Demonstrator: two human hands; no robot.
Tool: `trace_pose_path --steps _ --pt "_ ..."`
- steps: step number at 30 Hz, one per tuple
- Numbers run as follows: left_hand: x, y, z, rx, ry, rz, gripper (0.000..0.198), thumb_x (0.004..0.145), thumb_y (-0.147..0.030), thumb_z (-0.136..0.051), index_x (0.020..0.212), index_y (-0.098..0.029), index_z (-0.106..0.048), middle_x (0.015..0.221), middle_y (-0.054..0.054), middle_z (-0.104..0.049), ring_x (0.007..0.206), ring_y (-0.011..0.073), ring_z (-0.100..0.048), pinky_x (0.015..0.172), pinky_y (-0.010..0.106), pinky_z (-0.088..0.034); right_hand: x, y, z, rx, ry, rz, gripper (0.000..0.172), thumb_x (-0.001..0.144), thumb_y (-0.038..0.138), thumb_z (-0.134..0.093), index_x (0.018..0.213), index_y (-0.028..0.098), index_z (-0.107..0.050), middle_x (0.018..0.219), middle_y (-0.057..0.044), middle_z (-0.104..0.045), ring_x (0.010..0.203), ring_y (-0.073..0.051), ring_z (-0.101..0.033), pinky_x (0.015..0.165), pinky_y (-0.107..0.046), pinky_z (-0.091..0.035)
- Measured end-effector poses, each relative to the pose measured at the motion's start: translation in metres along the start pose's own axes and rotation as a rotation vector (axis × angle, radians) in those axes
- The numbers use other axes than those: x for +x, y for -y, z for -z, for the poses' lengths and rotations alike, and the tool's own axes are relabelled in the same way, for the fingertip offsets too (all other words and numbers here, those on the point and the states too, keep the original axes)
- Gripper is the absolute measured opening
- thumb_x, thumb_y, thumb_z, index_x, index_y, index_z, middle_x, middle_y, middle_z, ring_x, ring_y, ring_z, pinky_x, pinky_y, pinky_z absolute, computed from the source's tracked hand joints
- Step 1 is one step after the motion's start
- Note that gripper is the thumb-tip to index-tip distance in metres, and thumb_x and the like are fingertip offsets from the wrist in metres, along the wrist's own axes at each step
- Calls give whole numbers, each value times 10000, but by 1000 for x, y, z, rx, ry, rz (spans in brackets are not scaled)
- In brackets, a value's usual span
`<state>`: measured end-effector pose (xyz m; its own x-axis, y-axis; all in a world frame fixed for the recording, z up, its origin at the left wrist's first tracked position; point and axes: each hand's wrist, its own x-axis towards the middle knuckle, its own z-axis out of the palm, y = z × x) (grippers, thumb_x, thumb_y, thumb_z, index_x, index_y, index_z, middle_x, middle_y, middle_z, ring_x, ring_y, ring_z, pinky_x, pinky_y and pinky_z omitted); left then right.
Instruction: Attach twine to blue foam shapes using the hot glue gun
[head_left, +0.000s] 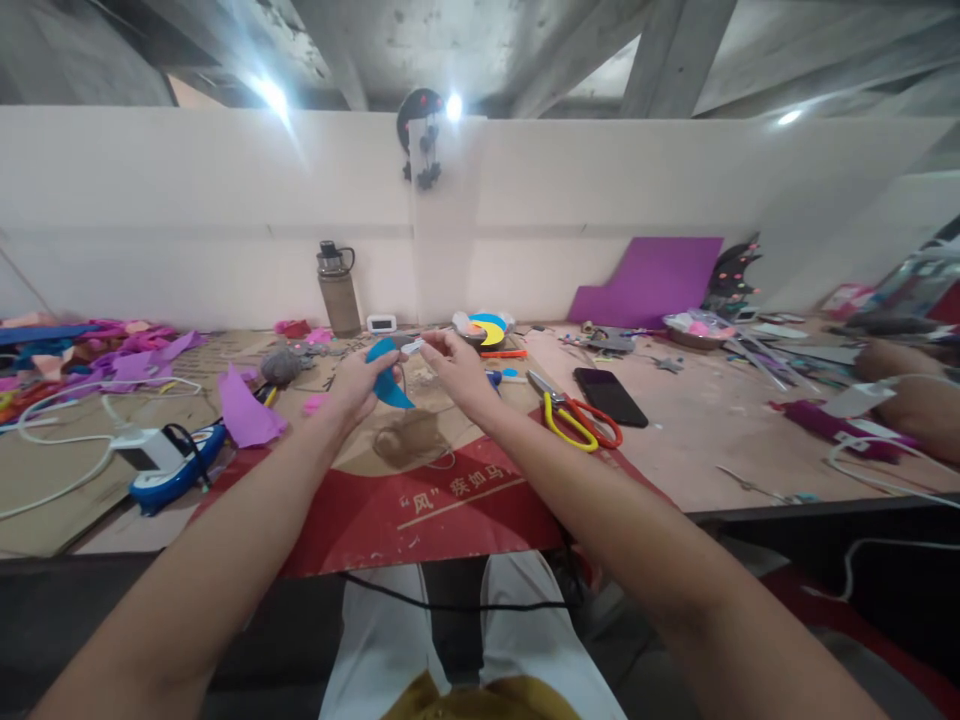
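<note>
My left hand [354, 382] is closed on a curved strip of blue craft material [393, 388], paper or felt; I cannot tell which. The strip's pointed lower end hangs free below the fingers. A small white piece [413, 346] sits between the two hands, pinched by the fingertips of my right hand [459, 368]. Its kind is too small to make out. Both hands are raised above a red and tan cardboard sheet [465, 525] at the table's front. Right of my right forearm lie scissors [574, 415] with one yellow and one red handle.
A black phone [611, 396] lies beyond the scissors. At left are a blue power strip [180, 470] with white cables and purple scraps [247, 405]. A bottle [339, 290] stands at the back. Another person's arm [911, 400] reaches in at far right.
</note>
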<state>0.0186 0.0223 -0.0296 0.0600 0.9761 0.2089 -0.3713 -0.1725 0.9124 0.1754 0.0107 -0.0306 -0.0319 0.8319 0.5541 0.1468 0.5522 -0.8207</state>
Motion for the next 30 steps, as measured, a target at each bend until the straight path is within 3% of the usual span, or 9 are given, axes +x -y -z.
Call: trace_pose_path --steps 8,12,16,19,23,26,30 --pt "-2 9 -5 51 5 10 145 557 -87 -691 675 -144 -630 563 -17 -604 468 84 -533 487 202 -451 -5 -17 -15 412 139 -254 277 761 341 -638 965 198 -515 892 -6 -626 743 -106 -610 729 -288 -493" --pt "-6 10 -10 52 21 -7 145 568 -96 -687 698 -137 -635 639 2 -639 535 92 -559 536 208 -471 -5 -21 -15 424 123 -303 383 691 290 -716 984 210 -482 860 6 -639 686 -105 -624 678 -284 -502" --pt "-7 11 -11 44 31 47 154 580 -80 -656 727 -126 -658 667 22 -649 566 109 -572 546 222 -479 -5 -22 -14 422 167 -266 246 697 256 -691 867 192 -526 685 36 -631 593 -91 -583 617 -251 -465" --pt "-6 11 -10 -10 11 121 97 590 -76 -640 679 -116 -644 576 16 -596 521 100 -537 520 218 -469 -6 -21 -12 455 173 -287 119 714 215 -627 814 181 -572 693 26 -643 601 -93 -585 606 -248 -457" --pt "-7 12 -9 -49 18 161 90 617 -134 -688 682 -121 -629 595 12 -587 526 93 -523 529 224 -467 -8 -17 -9 326 150 -258 88 714 215 -584 791 188 -617 682 32 -616 554 -87 -508 533 -238 -401" --pt "-12 9 -10 58 35 -13 138 650 -193 -719 751 -150 -635 629 -10 -586 553 91 -521 573 227 -464 -10 -13 -5 284 143 -216 72 711 248 -590 743 189 -615 685 29 -588 539 -78 -433 500 -229 -327" --pt "-25 -2 -11 519 11 -451 144 669 -185 -729 804 -192 -681 820 25 -651 747 135 -586 742 261 -471 -11 -8 2 482 202 -272 207 722 387 -624 696 190 -566 606 57 -430 488 -63 -272 459 -218 -210"
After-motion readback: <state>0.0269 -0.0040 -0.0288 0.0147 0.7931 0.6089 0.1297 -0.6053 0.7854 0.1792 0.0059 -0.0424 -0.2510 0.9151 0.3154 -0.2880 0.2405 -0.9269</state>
